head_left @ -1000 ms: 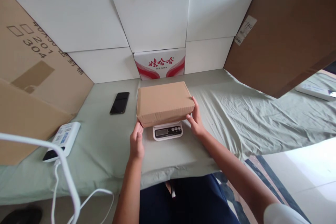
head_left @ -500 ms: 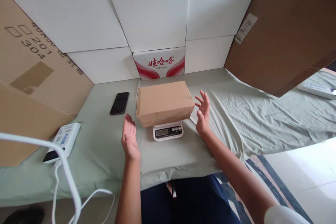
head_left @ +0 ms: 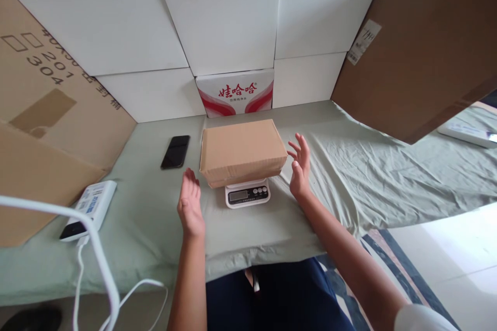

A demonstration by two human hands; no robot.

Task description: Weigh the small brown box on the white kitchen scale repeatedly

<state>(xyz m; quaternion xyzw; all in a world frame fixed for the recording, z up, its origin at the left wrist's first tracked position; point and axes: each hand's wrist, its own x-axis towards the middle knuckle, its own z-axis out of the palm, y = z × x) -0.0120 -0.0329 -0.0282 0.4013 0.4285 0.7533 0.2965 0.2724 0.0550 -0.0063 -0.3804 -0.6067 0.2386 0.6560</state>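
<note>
Cardboard box (head_left: 243, 149) sits on the small scale (head_left: 247, 196), your left hand (head_left: 190, 205) and right hand (head_left: 301, 171) flanking it, fingers (head_left: 305, 151) spread and empty, and it looks stiff, best taken by both ends

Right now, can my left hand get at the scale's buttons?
Probably yes: your open left hand holds nothing, and although the cardboard box rests on the scale, the buttons sit uncovered in front of it.
</note>
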